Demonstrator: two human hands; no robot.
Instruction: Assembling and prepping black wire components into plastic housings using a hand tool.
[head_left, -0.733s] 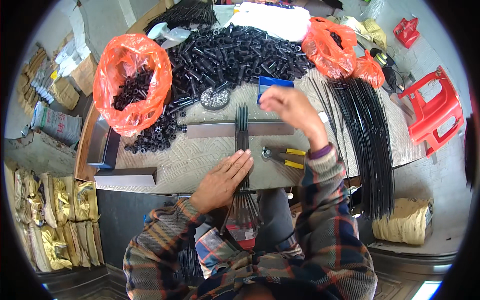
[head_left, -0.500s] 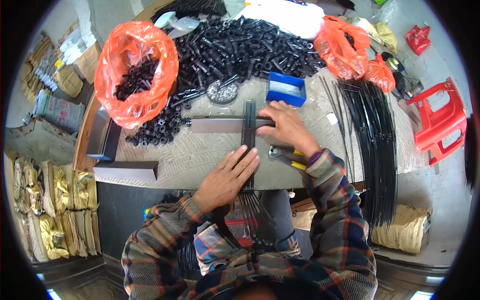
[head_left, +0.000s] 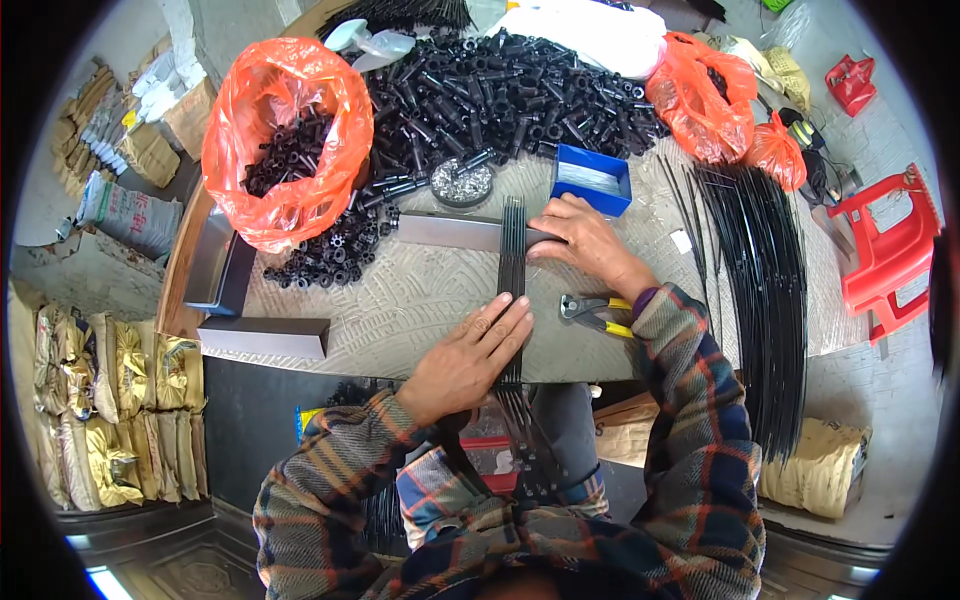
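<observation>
Patterned and pale, the table (head_left: 370, 340) spreads before us, its near edge toward six o'clock; there the rods (head_left: 512, 270) hang over, their tips blurred above our lap. Our left hand (head_left: 465, 362) lies flat upon them, fingers straight, clasping nothing, hiding part of their length. Pliers (head_left: 605, 318) rest at its two o'clock. Beyond, our right hand (head_left: 592, 245) straddles the bar (head_left: 450, 232) with thumb and fingers, covering its right end; how firmly, we cannot tell. At nine o'clock from that thumb, just beside it, the rods cross the bar. Farther off we see a blue box (head_left: 608, 207) at one, black parts (head_left: 490, 95) heaped at twelve, an orange bag (head_left: 228, 165) at ten and, on the floor, a red stool (head_left: 865, 290) at three.
</observation>
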